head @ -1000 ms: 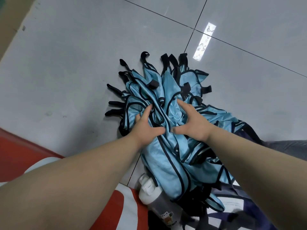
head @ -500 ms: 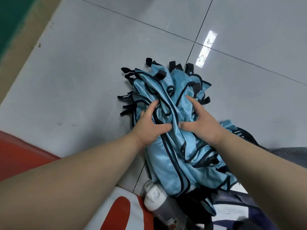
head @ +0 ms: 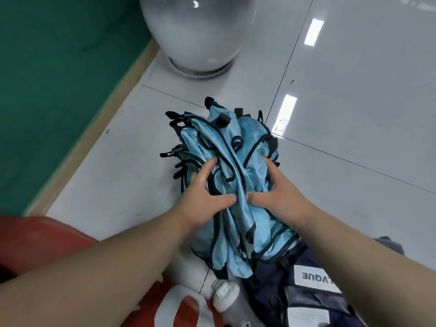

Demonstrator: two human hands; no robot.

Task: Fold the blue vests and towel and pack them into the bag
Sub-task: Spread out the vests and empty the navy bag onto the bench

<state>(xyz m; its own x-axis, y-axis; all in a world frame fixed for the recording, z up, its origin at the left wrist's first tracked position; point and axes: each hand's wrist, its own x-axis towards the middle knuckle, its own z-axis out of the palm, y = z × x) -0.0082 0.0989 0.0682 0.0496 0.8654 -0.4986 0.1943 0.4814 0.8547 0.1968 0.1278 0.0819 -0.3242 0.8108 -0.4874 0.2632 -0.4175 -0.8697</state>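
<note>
Both hands grip one bunch of blue vests (head: 226, 185) on the floor (head: 354, 114). Left hand (head: 207, 199) squeezes the left side of the bunch, fingers curled into the cloth and thumb pointing to the middle. Right hand (head: 276, 197) squeezes the right side the same way, and the two thumbs almost meet. Black straps stick out of the far end of the vests. Their near end lies over the edge of a dark blue bag (head: 306, 286) with a white label, close to the person on the right. A bottle (head: 224, 296) with a white cap lies just beside the bag, to its left. Next to the bottle sits something red and white (head: 179, 310). A big round white thing (head: 200, 31) stands on the floor far off, near a green wall (head: 59, 79) on the left.
</note>
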